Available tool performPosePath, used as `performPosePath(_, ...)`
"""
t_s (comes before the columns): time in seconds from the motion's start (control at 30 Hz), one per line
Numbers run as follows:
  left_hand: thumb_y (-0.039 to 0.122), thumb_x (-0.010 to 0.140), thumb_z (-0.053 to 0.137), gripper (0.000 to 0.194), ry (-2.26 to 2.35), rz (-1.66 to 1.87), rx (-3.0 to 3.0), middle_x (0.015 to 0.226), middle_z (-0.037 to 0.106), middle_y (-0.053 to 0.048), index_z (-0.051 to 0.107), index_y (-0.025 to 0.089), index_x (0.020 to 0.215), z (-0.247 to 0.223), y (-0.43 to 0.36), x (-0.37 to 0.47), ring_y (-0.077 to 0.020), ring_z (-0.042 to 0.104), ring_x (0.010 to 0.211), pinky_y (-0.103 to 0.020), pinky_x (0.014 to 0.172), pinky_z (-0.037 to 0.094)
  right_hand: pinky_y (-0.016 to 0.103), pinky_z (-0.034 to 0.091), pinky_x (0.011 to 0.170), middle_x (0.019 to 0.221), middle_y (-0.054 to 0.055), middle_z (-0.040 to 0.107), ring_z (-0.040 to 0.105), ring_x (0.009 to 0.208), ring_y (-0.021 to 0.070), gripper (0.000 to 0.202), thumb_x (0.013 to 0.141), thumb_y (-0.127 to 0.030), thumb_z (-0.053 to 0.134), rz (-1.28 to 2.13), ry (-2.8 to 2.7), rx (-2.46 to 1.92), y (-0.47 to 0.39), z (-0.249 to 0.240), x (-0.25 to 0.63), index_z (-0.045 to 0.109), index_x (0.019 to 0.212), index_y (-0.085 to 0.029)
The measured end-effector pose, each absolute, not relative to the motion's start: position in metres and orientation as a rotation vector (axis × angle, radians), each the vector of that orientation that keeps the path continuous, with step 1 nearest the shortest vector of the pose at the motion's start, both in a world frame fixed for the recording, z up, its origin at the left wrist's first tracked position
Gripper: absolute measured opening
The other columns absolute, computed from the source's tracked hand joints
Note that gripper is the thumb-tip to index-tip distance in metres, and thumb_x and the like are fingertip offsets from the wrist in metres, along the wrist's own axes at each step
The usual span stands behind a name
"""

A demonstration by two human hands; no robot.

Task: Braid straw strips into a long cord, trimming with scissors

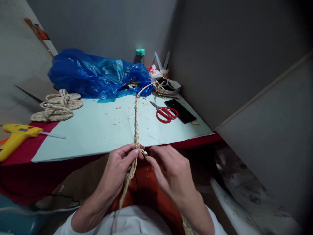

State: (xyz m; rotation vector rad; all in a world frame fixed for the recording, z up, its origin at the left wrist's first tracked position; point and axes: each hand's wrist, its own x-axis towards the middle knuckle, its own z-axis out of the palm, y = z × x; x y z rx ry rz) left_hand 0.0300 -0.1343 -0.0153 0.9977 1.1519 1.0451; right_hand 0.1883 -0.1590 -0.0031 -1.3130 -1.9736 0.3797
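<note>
A pale straw braid point(137, 120) runs straight from the back of the table to the table's front edge. My left hand point(123, 160) pinches its near end between thumb and fingers, and a loose flat strand point(128, 184) hangs down below. Just to the right, my right hand point(167, 166) has its thumb and fingers closed at a short twisted strand point(144, 152) that comes out of the braid. More straw point(186, 225) shows under my right forearm.
Red-handled scissors point(165, 113) and a black phone point(180, 111) lie right of the braid. A blue plastic bag point(85, 73) is at the back, woven straw pieces point(57, 107) and a yellow glue gun point(19, 135) at left. A round container point(168, 87) stands back right.
</note>
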Motion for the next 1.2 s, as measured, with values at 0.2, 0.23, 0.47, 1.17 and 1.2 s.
performPosePath(0.2,0.039,0.077,0.068,0.024,1.188,0.984,1.006,0.071,0.059,0.001,0.063,0.016,0.073,-0.009,-0.134,0.027,-0.0086,0.05,0.058,-0.018,0.051,0.036,0.023,0.043,0.072,0.087,0.002,0.067,0.059,0.076,0.0124,0.012,0.093,-0.023,0.053,0.79,-1.882,-1.162,-0.139,-0.004,0.194,0.064,0.092,-0.018)
performPosePath(0.23,0.04,0.077,0.068,0.025,1.196,0.977,1.007,0.07,0.058,0.001,0.063,0.016,0.073,-0.008,-0.134,0.026,-0.0084,0.049,0.057,-0.018,0.05,0.034,0.023,0.043,0.073,0.086,0.002,0.067,0.059,0.076,0.0123,0.011,0.092,-0.022,0.054,0.801,-1.867,-1.159,-0.136,-0.005,0.193,0.063,0.089,-0.017)
performPosePath(0.47,0.042,0.079,0.064,0.027,1.228,0.912,1.106,0.07,0.058,0.0,0.061,0.016,0.071,-0.003,-0.131,0.025,-0.0088,0.044,0.056,-0.02,0.05,0.03,0.022,0.04,0.063,0.074,-0.001,0.06,0.051,0.063,0.01,0.007,0.087,-0.018,0.051,0.823,-1.904,-1.217,-0.129,-0.005,0.193,0.056,0.082,-0.017)
performPosePath(1.17,0.05,0.083,0.057,0.038,1.207,0.828,1.153,0.056,0.034,0.006,0.049,0.018,0.064,0.003,-0.122,0.012,-0.0086,0.024,0.049,-0.023,0.046,0.017,0.03,0.041,0.078,0.096,0.009,0.064,0.057,0.087,0.0182,0.014,0.093,-0.021,0.043,0.207,-1.937,-1.377,-0.053,0.014,0.223,0.055,0.099,-0.015)
performPosePath(1.2,0.05,0.082,0.058,0.038,1.201,0.84,1.122,0.056,0.033,0.006,0.049,0.018,0.064,0.003,-0.122,0.012,-0.0082,0.022,0.049,-0.023,0.046,0.015,0.032,0.04,0.079,0.098,0.012,0.063,0.055,0.091,0.0209,0.015,0.092,-0.017,0.044,0.016,-2.017,-1.518,-0.043,0.015,0.226,0.056,0.1,-0.013)
